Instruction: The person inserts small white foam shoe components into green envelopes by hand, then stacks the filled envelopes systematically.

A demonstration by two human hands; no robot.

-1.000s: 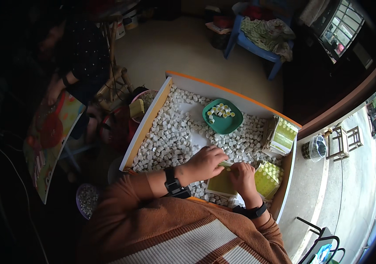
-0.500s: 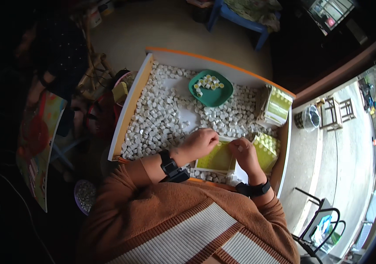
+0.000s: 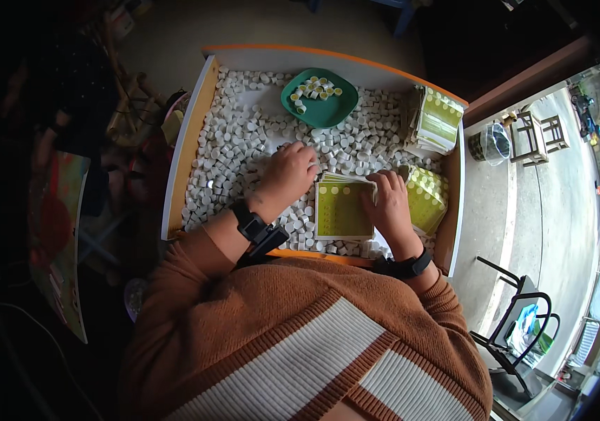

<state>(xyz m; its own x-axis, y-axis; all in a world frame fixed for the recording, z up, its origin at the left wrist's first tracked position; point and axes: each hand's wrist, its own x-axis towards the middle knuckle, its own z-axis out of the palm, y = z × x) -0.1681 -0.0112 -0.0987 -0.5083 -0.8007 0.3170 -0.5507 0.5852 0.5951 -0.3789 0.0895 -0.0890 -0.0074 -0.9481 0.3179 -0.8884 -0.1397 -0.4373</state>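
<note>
Small round white caps (image 3: 229, 147) fill a shallow wooden tray (image 3: 172, 179) in front of me. My left hand (image 3: 287, 177) is among the caps left of a stack of yellow-green cards (image 3: 342, 214). Its fingers are curled together, and what is between them is too small to make out. At the stack's right edge, my right hand (image 3: 391, 205) has its thumb and bent fingers on the top card. Pale dots line the far edge of that card. More dotted yellow-green cards (image 3: 427, 196) lie just right of my right hand.
A green plate (image 3: 321, 116) with several yellow-lined caps sits on the caps at the far side. A taller card stack (image 3: 440, 119) fills the far right corner. Outside stand a bin (image 3: 489, 145), wooden stools (image 3: 530, 137) and a black-framed chair (image 3: 524, 309). Another person (image 3: 68, 105) is at the left.
My hands were close together over the card stack. The left has moved away to the left among the caps, while the right stays at the stack. The whole view has shifted slightly.
</note>
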